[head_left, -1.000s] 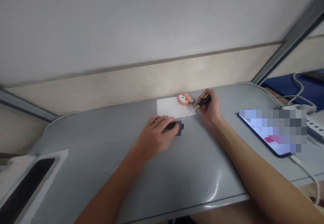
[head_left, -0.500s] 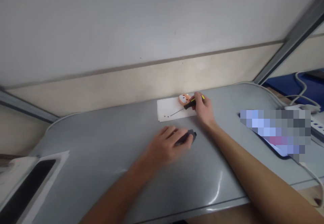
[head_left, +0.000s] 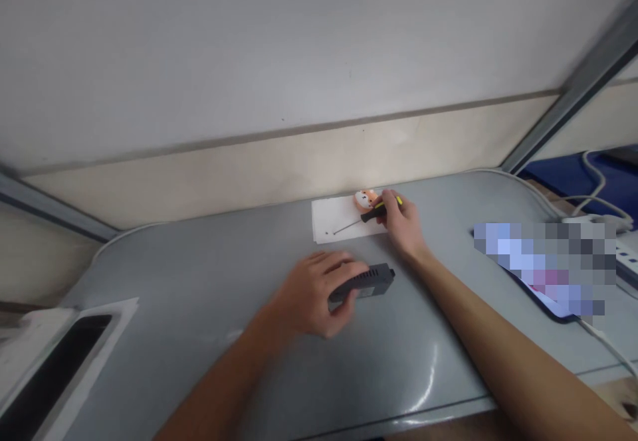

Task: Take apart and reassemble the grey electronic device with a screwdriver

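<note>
My left hand (head_left: 312, 291) is closed round a small dark grey box-shaped device (head_left: 367, 281), tilting it up on its long edge on the grey table (head_left: 209, 295). My right hand (head_left: 401, 222) grips a small screwdriver (head_left: 366, 216) with a black and yellow handle. Its thin shaft lies low over a white sheet of paper (head_left: 333, 216) at the back of the table, the tip near a few tiny dark specks. A small orange animal-face figure (head_left: 365, 198) sits on the sheet beside my right hand.
A tablet with a lit screen (head_left: 538, 268) lies at the right, a white cable running from it. A white power strip (head_left: 621, 248) and more cables are at the far right. A white tray with a dark inside (head_left: 60, 361) sits at the left front. A wall stands close behind.
My left hand drew the dark device toward me and to the right, then tipped it onto its edge. My right hand swung the screwdriver away from the device and over the white paper.
</note>
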`<state>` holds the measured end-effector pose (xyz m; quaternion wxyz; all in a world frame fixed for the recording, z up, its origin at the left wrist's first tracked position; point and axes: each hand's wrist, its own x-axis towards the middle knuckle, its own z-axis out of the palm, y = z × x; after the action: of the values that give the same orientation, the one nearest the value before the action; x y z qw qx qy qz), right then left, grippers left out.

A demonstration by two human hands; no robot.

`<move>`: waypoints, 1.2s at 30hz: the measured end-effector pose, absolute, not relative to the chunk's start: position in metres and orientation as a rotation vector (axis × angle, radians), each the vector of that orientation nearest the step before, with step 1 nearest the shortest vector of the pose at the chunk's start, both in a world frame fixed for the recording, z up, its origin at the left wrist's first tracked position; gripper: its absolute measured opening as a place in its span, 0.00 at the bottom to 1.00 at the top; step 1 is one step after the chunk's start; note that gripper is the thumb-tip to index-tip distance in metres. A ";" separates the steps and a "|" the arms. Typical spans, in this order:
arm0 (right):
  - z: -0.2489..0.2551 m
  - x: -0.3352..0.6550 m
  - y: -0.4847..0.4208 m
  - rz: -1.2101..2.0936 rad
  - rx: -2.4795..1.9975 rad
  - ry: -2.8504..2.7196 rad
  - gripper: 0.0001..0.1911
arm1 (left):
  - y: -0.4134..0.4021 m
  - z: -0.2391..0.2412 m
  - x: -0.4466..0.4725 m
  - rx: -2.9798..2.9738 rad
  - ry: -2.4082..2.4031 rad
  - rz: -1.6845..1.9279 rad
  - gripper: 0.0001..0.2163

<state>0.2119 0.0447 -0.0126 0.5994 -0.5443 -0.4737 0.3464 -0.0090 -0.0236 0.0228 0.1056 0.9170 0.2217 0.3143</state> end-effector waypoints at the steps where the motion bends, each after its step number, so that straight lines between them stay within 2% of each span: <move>1: -0.012 0.213 0.045 0.804 -1.249 -1.084 0.24 | -0.023 0.021 -0.009 2.651 0.669 0.919 0.15; 7: -0.009 0.222 0.052 0.826 -1.234 -0.854 0.24 | -0.018 0.007 -0.005 2.325 0.872 0.982 0.07; 13: -0.009 0.230 0.055 0.825 -1.231 -0.741 0.24 | -0.001 -0.010 -0.008 2.322 1.104 1.055 0.07; 20: -0.010 0.230 0.057 0.814 -1.263 -0.775 0.25 | 0.006 -0.021 -0.010 2.285 1.219 0.948 0.09; 24: -0.010 0.231 0.057 0.830 -1.255 -0.753 0.24 | 0.003 -0.007 -0.015 2.243 1.195 0.800 0.10; 26: -0.009 0.230 0.057 0.827 -1.261 -0.740 0.24 | 0.000 0.007 -0.019 2.245 1.119 0.636 0.17; 28: -0.007 0.230 0.056 0.825 -1.264 -0.732 0.23 | -0.003 0.022 -0.024 2.242 1.044 0.439 0.33; 29: -0.006 0.230 0.056 0.824 -1.262 -0.732 0.23 | -0.004 0.027 -0.026 2.233 1.035 0.365 0.38; 31: -0.004 0.229 0.055 0.820 -1.257 -0.737 0.23 | -0.005 0.035 -0.029 2.224 1.051 0.311 0.38; 36: -0.002 0.230 0.054 0.817 -1.239 -0.720 0.22 | -0.005 0.034 -0.027 2.211 1.050 0.396 0.29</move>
<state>0.2305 0.0544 -0.0023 0.6787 -0.5518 -0.3204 0.3636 -0.0268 -0.0045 0.0344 0.3251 0.8433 0.4005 0.1509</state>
